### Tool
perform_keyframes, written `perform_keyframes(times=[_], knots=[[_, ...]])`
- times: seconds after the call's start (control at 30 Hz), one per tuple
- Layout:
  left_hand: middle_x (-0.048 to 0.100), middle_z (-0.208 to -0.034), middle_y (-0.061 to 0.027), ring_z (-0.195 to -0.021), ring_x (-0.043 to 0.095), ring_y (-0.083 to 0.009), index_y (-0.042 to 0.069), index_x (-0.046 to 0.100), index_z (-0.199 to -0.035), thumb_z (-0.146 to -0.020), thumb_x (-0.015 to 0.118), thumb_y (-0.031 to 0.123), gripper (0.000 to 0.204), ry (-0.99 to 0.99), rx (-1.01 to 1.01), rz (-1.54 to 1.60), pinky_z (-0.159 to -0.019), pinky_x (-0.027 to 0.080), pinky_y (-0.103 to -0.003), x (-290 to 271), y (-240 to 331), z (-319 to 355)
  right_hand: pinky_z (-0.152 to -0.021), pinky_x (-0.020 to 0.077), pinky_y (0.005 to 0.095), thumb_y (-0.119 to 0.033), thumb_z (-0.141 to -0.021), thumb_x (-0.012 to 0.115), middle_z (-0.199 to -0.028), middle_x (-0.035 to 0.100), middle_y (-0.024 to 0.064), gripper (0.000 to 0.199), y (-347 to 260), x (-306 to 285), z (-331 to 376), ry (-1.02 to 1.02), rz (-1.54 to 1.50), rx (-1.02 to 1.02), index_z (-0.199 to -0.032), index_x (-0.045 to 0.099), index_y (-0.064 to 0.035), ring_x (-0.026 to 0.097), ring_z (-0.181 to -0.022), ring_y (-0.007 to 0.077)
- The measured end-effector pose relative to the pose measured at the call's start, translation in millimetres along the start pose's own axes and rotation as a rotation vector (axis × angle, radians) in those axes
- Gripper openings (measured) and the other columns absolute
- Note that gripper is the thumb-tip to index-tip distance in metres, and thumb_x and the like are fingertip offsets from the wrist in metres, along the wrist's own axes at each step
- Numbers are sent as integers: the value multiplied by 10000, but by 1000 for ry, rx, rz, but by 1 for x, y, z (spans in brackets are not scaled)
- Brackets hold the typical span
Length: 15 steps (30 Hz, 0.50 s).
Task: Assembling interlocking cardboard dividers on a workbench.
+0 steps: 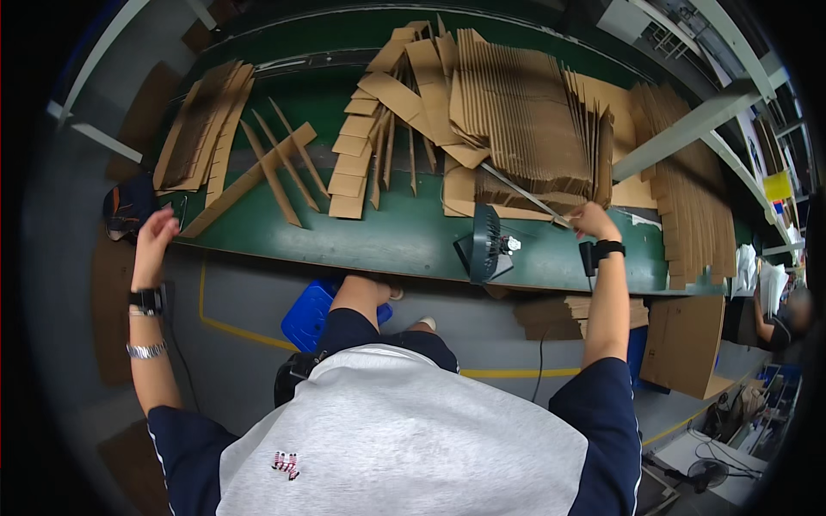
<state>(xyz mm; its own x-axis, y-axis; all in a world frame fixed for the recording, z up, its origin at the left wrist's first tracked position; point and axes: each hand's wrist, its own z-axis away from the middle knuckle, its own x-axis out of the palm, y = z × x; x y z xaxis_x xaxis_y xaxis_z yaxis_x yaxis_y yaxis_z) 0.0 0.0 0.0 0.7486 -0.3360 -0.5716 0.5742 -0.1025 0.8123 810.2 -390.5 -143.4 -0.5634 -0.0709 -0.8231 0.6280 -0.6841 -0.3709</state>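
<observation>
At the table's left front edge my left hand is raised with its fingers loosely bent and apart, and I see nothing in them. It is beside the near end of a long cardboard strip that crosses several upright dividers. My right hand is at the front of a large stack of partition cardboard. Its fingers are pinched at the near end of a thin cardboard strip, which slants away to the left. Flat cardboard pieces lie overlapping in a row at the middle.
A small dark fan stands on the green table left of my right hand. More cardboard stacks lie at the far left and right. A white post rises at the right. Below are a blue stool and a carton.
</observation>
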Motion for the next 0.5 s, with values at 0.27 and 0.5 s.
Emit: perform_keyframes(times=[0.27,0.5], knots=[[646,-1007,-65,-917,623,-112,-48,570,-1179,-928,602,89,288,-84,214,-115,-838,495,-239,15,68,-54,-827,519,451,-266,-782,694,-937,666,260,363,-294,-51,-1,211,350,-677,-987,683,34,641,-924,405],[705,-950,-175,-878,678,-223,-68,642,-1094,-857,692,375,505,-345,173,-570,-784,528,-332,67,10,-160,-850,523,417,-312,-767,741,-1077,681,201,452,-434,38,-77,-38,578,-419,-1080,681,8,650,-1015,350]])
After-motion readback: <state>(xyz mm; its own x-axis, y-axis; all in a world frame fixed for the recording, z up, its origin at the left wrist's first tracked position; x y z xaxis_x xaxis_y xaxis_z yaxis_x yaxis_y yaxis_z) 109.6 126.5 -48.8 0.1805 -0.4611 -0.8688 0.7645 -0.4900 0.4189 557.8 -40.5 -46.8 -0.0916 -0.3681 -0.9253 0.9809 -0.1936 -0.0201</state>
